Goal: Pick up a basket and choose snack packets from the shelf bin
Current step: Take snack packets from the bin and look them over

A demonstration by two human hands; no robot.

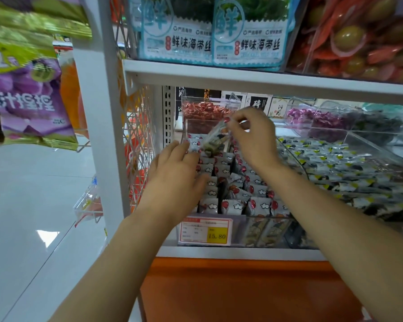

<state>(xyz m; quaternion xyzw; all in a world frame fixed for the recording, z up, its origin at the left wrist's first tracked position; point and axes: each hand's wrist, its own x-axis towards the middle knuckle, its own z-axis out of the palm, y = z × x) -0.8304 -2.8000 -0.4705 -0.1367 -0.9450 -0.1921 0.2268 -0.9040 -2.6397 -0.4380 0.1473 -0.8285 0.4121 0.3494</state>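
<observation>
Two hands reach into a clear shelf bin [240, 231] of red-and-white snack packets [233, 189].
The right hand [251, 138], fingers curled, pinches one small packet [215, 138] above the bin's 12 o'clock end; the left hand [175, 173], fingers straight, lies on packets at 9 o'clock.

Clear-walled shelf bin [239, 228], packed with small white snack packets [230, 205] printed with red balloons and white clouds, upright in tight rows. Above the rows, one lifted packet [215, 138], see-through with dark greenish contents, tilted and blurred, pinched at its top end by the right hand [251, 138]. Over the rows at the bin's left side, the flat left hand [175, 180]
</observation>
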